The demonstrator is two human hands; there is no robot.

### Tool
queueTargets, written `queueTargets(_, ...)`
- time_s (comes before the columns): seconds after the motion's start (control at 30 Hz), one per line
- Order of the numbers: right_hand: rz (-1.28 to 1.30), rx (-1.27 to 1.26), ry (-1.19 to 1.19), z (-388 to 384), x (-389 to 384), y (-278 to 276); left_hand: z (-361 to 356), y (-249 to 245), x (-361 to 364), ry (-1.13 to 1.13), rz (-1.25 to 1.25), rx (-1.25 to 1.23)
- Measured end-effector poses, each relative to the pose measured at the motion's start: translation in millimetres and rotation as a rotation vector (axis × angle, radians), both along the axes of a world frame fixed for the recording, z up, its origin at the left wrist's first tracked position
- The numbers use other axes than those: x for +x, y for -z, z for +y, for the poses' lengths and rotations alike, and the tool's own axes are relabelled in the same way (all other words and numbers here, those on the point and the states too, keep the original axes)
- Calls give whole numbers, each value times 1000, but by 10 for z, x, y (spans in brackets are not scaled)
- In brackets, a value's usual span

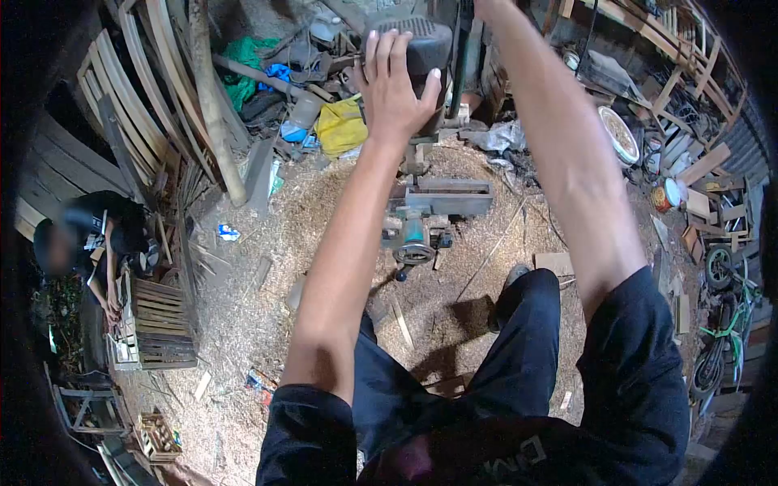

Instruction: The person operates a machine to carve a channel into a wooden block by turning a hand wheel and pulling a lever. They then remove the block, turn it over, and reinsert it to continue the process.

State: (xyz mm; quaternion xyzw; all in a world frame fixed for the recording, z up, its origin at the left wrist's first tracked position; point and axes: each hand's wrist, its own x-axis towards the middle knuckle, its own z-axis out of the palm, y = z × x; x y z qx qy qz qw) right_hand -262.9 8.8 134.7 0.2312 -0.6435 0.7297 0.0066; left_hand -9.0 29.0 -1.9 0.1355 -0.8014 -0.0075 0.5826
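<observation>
My left hand rests with its fingers spread against the dark housing of a standing machine, which has a vented top. The thumb stands apart from the fingers, and nothing is gripped in them. My right forearm stretches up past the machine to the top edge of the view, where the hand is cut off. Below the housing is the machine's grey metal work table. In front of that sits a green fitting with a round handwheel.
Wood shavings cover the floor. At the left a person bends over a slatted wooden crate. Long curved boards lean behind. A yellow sack lies near the machine; a white basin and a small bicycle are at right.
</observation>
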Motion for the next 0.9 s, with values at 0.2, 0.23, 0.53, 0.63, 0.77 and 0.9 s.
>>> queueTargets(0.2, 116, -98, -164, 522, 547, 348, 119, 33, 154, -23, -141, 99)
queueTargets(0.23, 105, -101, -149, 612, 670, 369, 141, 31, 182, -17, -170, 131)
queueTargets(0.53, 279, -180, -147, 827, 909, 599, 346, -116, 399, -98, -456, 265)
queueTargets(0.63, 136, -152, -216, 896, 968, 566, 332, -142, 434, -96, -517, 269)
queueTargets(0.77, 251, -172, -158, 961, 1051, 600, 339, -158, 446, -115, -553, 267)
queueTargets(0.9, 283, -215, -195, 1065, 1127, 749, 341, -88, 417, -80, -497, 275)
